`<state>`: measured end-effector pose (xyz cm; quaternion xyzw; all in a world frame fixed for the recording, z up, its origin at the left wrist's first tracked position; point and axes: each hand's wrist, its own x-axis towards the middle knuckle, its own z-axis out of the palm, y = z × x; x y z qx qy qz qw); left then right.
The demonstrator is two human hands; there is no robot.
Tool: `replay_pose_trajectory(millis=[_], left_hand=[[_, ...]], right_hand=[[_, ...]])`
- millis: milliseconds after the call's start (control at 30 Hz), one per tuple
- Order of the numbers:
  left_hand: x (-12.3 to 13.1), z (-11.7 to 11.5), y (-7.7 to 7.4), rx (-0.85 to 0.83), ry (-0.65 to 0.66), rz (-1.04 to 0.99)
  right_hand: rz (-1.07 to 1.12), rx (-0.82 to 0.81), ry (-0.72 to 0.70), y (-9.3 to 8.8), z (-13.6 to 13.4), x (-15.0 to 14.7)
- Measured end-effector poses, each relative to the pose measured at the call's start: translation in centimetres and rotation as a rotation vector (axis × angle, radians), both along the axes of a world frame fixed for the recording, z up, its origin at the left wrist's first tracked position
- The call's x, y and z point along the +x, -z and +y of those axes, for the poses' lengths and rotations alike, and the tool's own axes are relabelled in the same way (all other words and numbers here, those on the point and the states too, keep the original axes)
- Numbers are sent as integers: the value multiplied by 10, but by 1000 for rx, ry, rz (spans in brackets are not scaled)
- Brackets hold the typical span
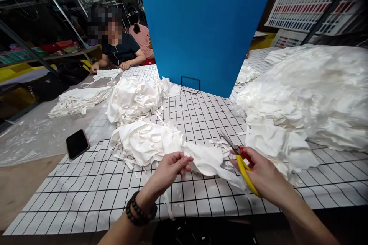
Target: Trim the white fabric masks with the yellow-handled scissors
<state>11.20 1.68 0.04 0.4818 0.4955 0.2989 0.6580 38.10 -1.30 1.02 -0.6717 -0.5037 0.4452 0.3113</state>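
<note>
My left hand [174, 166] pinches the edge of a white fabric piece [205, 157], which trails to the right over the checked cloth. In my right hand [258, 168] is a pair of scissors [243, 174] with one yellow and one red handle. Their blades point up and left, away from me, above small white scraps [221, 143]. A heap of white fabric [140, 141] lies just beyond my left hand and touches the held piece. To the right of the scissors more white fabric [276, 141] spreads out from a big pile.
A large white pile [316, 88], partly under clear plastic, fills the right side. Behind stands a blue board [204, 26] with a black wire stand [190, 85]. A phone [77, 144] lies at left. Across the table sits a person [122, 51] handling white fabric; another is farther back.
</note>
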Motion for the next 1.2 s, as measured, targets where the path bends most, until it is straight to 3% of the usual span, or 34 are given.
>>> replay_pose_trajectory(millis=[100, 233, 333, 467, 533, 733, 833, 933, 1200], left_hand=[[8, -18, -9, -82, -31, -197], [14, -31, -16, -36, -30, -212], [12, -34, -17, 114, -53, -110], [8, -37, -16, 444, -178, 128], [8, -37, -14, 481, -194, 135], [12, -33, 0, 322, -141, -174], [10, -32, 1, 357, -170, -150], [10, -32, -1, 416, -155, -75], [16, -31, 0, 498, -97, -55]], right_hand=[[240, 52, -130, 0, 2, -30], [436, 153, -252, 5, 5, -73], [502, 234, -198, 12, 10, -89], [519, 283, -144, 16, 18, -95], [489, 252, -184, 15, 19, -98], [371, 198, -262, 3, 16, -83], [78, 253, -282, -4, 11, -61], [-180, 268, -398, -11, 3, -47], [-344, 261, -422, -17, -8, -59]])
